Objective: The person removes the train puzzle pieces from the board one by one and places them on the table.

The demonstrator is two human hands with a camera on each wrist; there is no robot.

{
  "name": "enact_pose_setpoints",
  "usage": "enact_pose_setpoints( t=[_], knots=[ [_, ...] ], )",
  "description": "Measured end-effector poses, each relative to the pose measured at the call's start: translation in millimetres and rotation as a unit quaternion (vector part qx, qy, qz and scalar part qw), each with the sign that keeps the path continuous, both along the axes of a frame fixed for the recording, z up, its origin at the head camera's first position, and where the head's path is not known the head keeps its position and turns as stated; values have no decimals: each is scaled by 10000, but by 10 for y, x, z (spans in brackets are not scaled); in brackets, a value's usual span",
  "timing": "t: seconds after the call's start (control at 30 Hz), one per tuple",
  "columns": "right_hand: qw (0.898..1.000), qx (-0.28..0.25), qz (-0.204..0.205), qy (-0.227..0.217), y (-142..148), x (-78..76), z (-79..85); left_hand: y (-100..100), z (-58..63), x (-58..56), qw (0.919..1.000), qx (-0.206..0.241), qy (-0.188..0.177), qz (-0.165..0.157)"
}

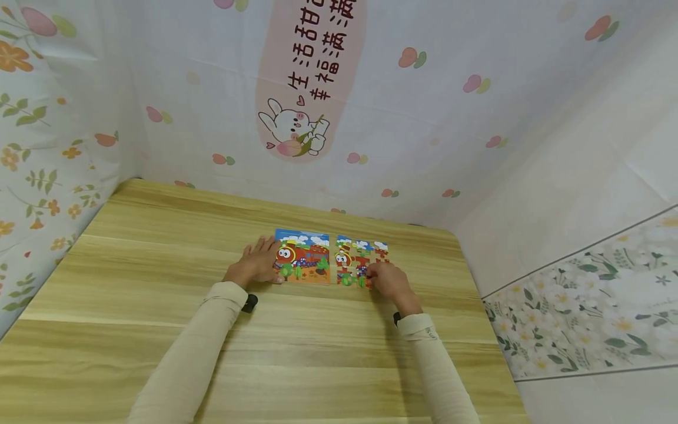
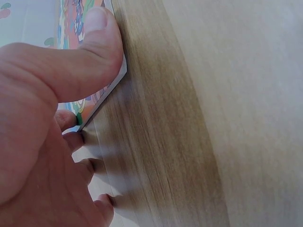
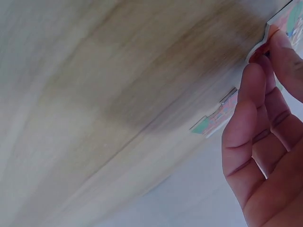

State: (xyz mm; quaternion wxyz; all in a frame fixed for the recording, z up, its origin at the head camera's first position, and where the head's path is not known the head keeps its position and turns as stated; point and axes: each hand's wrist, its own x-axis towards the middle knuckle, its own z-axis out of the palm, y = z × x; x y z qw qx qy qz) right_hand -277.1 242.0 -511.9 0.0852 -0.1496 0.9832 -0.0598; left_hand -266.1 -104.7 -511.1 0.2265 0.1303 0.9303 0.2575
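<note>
A picture card (image 1: pixel 304 274) with a red cartoon train lies flat on the wooden table. My left hand (image 1: pixel 256 264) rests at its left edge; the thumb (image 2: pixel 97 28) lies on the card near a corner, and the other fingers are spread beside it. Just right of the card is a partly assembled jigsaw puzzle (image 1: pixel 345 275) with the same picture. My right hand (image 1: pixel 392 280) pinches a small puzzle piece (image 3: pixel 259 50) between thumb and fingertips at the puzzle's lower right. Another puzzle piece (image 3: pixel 215 118) shows flat on the table beyond those fingers. My right hand hides part of the puzzle.
The wooden table (image 1: pixel 296 347) reaches toward me and to both sides. Behind it hangs a white printed cloth (image 1: pixel 212 94). A flowered cloth (image 1: pixel 53 147) bounds the left, and a pale wall with a floral band (image 1: pixel 577 300) stands at the right.
</note>
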Motion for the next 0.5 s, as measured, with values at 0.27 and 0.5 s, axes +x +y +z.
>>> enact_pose_setpoints(
  t=[0.27,0.5],
  knots=[
    [9994,269,193,51,-15,1,24,-18,-8,-6,10000,3,12,-77],
    [9991,297,283,39,-8,2,37,-30,-5,-5,9999,15,3,-123]
  ],
)
